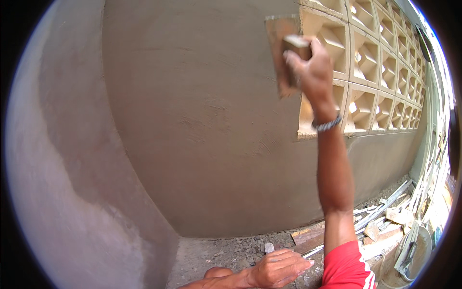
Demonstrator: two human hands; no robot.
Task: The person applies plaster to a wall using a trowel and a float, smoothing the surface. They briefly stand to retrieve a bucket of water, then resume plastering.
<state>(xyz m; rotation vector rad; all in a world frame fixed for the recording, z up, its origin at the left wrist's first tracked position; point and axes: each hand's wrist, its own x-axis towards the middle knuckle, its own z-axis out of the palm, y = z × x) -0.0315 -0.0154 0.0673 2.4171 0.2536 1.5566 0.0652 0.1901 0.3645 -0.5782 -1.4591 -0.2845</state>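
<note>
1. One right hand, raised far, has its fingers closed around the handle of one flat float.
2. The blurred float stands nearly upright before one grey wall, at the left edge of one pale block lattice; I cannot tell whether it touches.
3. The lattice shows at least three rows.
4. One left hand is near, low, its fingers close together; whether they hold anything, I cannot tell.
5. One bracelet circles the right wrist.
6. Near right: one bucket.
</note>
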